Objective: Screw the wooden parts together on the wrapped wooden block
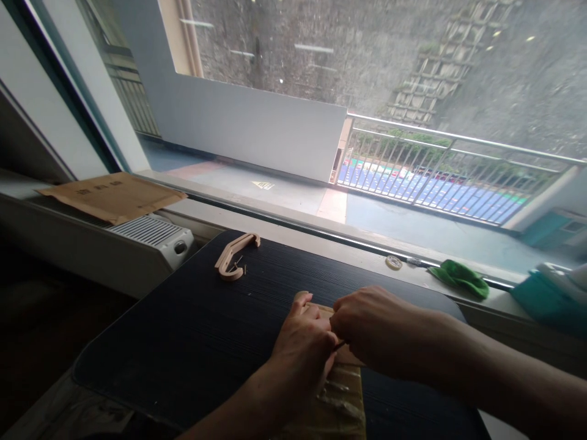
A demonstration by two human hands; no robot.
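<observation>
My left hand [306, 337] is closed over a light wooden piece [351, 355], its fingers bent along the near-left side. Close against it, my right hand [367, 324] is curled into a grip. A thin dark rod [339, 346] shows between the two hands, its end in the right fingers; its full shape is hidden. Under the wood lies a yellowish, flat thing with shiny wrinkled film [342, 400]. Farther back on the black table [183, 330] rests a hook-ended wooden part [232, 252], with several small screws [238, 264] beside it.
A brown paper envelope [114, 197] lies on a white radiator [158, 241] at left. Along the windowsill are a tape roll [393, 262], a green cloth [459, 278] and a teal container [545, 299]. Beyond the glass runs a railing [449, 165].
</observation>
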